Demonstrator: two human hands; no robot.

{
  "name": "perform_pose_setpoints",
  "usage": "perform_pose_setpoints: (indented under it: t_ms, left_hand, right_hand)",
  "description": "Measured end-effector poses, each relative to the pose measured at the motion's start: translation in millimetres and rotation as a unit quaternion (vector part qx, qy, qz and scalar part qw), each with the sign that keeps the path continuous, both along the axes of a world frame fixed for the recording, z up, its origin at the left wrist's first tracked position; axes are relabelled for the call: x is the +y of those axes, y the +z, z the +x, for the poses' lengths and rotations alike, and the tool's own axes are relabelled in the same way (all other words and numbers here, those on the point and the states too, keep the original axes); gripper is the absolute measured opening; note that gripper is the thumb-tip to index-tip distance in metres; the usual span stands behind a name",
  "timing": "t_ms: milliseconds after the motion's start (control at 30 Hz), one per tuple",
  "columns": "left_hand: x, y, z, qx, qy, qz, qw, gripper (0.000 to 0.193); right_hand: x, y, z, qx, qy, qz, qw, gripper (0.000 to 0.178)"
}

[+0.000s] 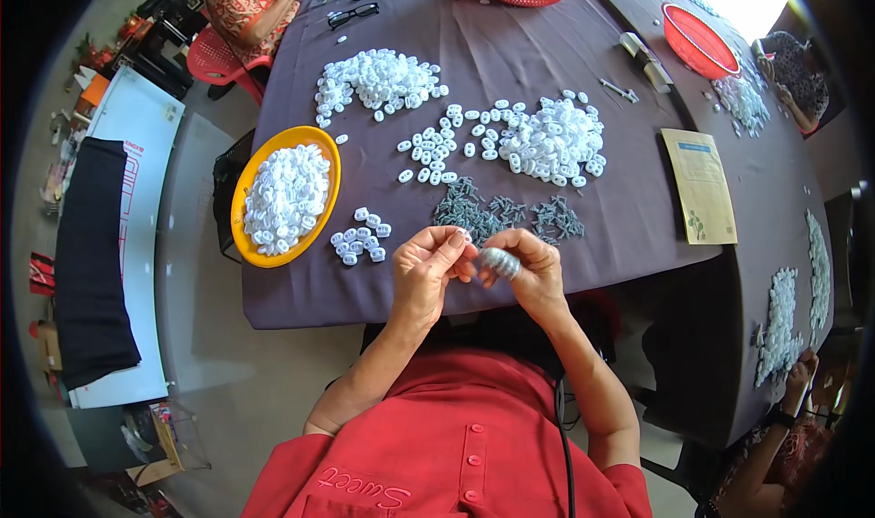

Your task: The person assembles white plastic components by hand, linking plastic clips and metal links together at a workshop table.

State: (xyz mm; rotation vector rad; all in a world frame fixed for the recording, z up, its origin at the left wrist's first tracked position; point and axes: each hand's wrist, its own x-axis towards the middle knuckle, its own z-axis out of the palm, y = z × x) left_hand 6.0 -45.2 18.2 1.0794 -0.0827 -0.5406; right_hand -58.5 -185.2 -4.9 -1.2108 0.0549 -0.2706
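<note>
My left hand (426, 269) is closed, its thumb and fingertips pinching a small white plastic piece (466, 235) that is mostly covered. Close beside it, my right hand (533, 272) is closed too. A grey wrapping (499, 262) covers one of its fingers, and whatever its fingertips grip is hidden. Just beyond both hands lie heaps of small dark grey pins or screws (463, 210). To the left is a small group of white oval pieces (362, 236) with dark marks. Farther off are two larger heaps of white ovals (556, 140), with loose ones between them.
A yellow oval basket (333, 167) of white pieces stands at the table's left edge. On the dark tablecloth (629, 208) lie a brown envelope (700, 190), eyeglasses (354, 14) and red baskets (702, 42). Other people sit at the far left and along the right side.
</note>
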Motion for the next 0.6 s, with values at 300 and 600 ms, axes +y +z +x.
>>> perform_pose_setpoints:
  t_ms: [300, 600]
  left_hand:
    - [-5, 10, -11, -0.127, 0.015, 0.11, 0.986, 0.011]
    - [-6, 12, -12, -0.121, 0.001, 0.132, 0.984, 0.013]
  right_hand:
    - [-2, 18, -1, 0.047, -0.065, 0.125, 0.989, 0.013]
    - [-3, 18, -1, 0.047, -0.077, 0.125, 0.988, 0.014]
